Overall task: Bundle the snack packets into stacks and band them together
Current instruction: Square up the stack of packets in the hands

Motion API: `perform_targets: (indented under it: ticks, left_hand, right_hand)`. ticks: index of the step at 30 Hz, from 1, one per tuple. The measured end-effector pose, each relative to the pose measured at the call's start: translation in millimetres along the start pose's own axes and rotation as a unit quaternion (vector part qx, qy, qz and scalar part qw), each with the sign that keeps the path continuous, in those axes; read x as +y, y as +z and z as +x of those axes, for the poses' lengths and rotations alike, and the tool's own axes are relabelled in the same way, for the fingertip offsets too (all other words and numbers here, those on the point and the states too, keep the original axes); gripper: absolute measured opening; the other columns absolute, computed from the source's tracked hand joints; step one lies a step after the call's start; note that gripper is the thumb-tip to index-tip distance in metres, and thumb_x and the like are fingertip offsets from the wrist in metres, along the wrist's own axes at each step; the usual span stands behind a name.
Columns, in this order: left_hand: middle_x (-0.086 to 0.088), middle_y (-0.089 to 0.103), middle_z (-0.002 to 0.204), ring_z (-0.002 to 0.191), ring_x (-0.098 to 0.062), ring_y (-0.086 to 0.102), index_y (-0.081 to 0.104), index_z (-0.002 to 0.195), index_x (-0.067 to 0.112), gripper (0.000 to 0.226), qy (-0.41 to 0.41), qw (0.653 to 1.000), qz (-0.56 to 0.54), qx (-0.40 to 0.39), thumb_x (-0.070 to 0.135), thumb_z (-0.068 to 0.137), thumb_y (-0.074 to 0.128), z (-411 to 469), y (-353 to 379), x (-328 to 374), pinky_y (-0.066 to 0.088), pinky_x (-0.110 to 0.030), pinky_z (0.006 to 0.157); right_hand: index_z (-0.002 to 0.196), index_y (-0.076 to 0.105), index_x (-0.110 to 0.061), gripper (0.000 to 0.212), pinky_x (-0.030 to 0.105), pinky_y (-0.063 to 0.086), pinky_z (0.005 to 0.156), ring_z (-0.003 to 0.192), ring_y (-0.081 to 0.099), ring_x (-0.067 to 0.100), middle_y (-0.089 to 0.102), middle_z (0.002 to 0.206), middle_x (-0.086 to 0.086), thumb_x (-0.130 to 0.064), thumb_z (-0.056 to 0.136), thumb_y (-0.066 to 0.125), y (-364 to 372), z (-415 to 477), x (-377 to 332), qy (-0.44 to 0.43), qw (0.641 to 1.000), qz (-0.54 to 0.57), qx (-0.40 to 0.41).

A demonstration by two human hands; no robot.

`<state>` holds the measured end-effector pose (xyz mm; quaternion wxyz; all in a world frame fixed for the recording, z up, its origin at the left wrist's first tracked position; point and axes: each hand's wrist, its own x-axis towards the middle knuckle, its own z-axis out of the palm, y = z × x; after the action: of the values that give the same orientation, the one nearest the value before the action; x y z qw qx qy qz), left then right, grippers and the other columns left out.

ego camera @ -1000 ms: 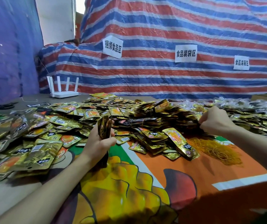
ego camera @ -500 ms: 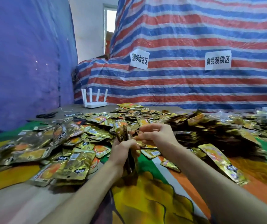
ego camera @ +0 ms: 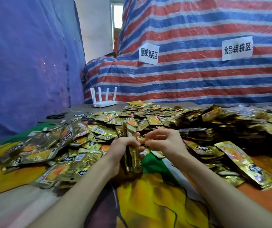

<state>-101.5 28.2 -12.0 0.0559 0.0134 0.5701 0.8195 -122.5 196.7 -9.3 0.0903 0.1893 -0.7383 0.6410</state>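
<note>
One upright stack [ego camera: 132, 162], loose packets [ego camera: 82, 140] past counting right across the table [ego camera: 8, 211], one router [ego camera: 104, 103], four antennas [ego camera: 99, 94], two signs [ego camera: 148, 54].

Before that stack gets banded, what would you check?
1. Stack held: ok, the left hand grips the stack of packets upright.
2. Packets squared up: ok, their edges look roughly level.
3. Right hand ready: ok, the right hand sits close beside the stack.
4. Band in its fingertips: cannot tell, too small to see.
5. Working room: ok, bare tablecloth lies in front; the loose packets lie behind and to the left.
</note>
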Motion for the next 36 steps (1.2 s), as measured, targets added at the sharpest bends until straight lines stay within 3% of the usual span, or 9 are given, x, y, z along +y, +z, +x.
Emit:
perform_targets:
  ticks: [5, 15, 23, 28, 32, 36]
  left_hand:
    - [-0.014, 0.068, 0.079, 0.067, -0.021, 0.068, 0.067, 0.116, 0.007, 0.036, 0.015, 1.0, -0.007, 0.023, -0.002, 0.082, 0.059, 1, 0, -1, 0.054, -0.037, 0.064]
    - [-0.015, 0.068, 0.087, 0.074, -0.023, 0.067, 0.067, 0.117, 0.005, 0.036, 0.005, 0.999, -0.008, 0.032, -0.003, 0.082, 0.06, -2, 3, 1, 0.056, -0.035, 0.061]
    - [-0.02, 0.066, 0.096, 0.08, -0.028, 0.065, 0.063, 0.121, 0.005, 0.041, 0.032, 0.997, 0.004, 0.069, -0.003, 0.081, 0.067, 0, 3, -2, 0.055, -0.043, 0.074]
    - [-0.023, 0.069, 0.091, 0.07, -0.029, 0.067, 0.066, 0.115, 0.003, 0.036, 0.079, 0.993, 0.036, 0.084, -0.005, 0.081, 0.068, -2, 6, -4, 0.058, -0.035, 0.056]
    - [-0.02, 0.062, 0.081, 0.064, -0.028, 0.062, 0.068, 0.1, 0.002, 0.031, 0.111, 0.988, 0.038, 0.096, -0.002, 0.07, 0.068, -5, 7, -2, 0.056, -0.037, 0.059]
    - [-0.017, 0.057, 0.063, 0.054, -0.025, 0.056, 0.065, 0.087, 0.0, 0.034, 0.126, 0.985, 0.086, 0.083, 0.007, 0.053, 0.061, -9, 5, 1, 0.052, -0.032, 0.052]
  right_hand:
    - [0.095, 0.078, -0.005, 0.018, 0.027, 0.061, 0.071, 0.083, 0.076, 0.027, 0.077, 0.089, 0.016, -0.007, 0.078, 0.084, 2, 0, 0, 0.013, 0.998, 0.061, -0.015]
    - [0.085, 0.078, -0.013, 0.018, 0.022, 0.059, 0.065, 0.068, 0.073, 0.014, 0.077, 0.076, 0.006, 0.004, 0.079, 0.081, 2, 2, 3, 0.005, 0.999, 0.044, 0.024]
    - [0.091, 0.08, -0.012, 0.014, 0.025, 0.06, 0.073, 0.081, 0.075, 0.019, 0.078, 0.086, 0.007, -0.001, 0.084, 0.077, 4, -2, 1, -0.008, 0.999, 0.033, -0.036]
    - [0.098, 0.078, -0.011, 0.022, 0.024, 0.06, 0.071, 0.076, 0.075, 0.019, 0.078, 0.083, 0.009, 0.002, 0.08, 0.08, 6, -3, -2, -0.002, 0.996, 0.072, -0.045]
    - [0.093, 0.078, -0.01, 0.022, 0.023, 0.058, 0.067, 0.073, 0.073, 0.017, 0.076, 0.078, 0.008, 0.005, 0.077, 0.081, 5, -2, -6, 0.017, 0.993, 0.102, -0.059]
    - [0.081, 0.081, -0.012, 0.021, 0.022, 0.058, 0.065, 0.068, 0.07, 0.018, 0.074, 0.075, 0.009, 0.008, 0.075, 0.079, 4, -2, -11, 0.032, 0.984, 0.152, -0.082]
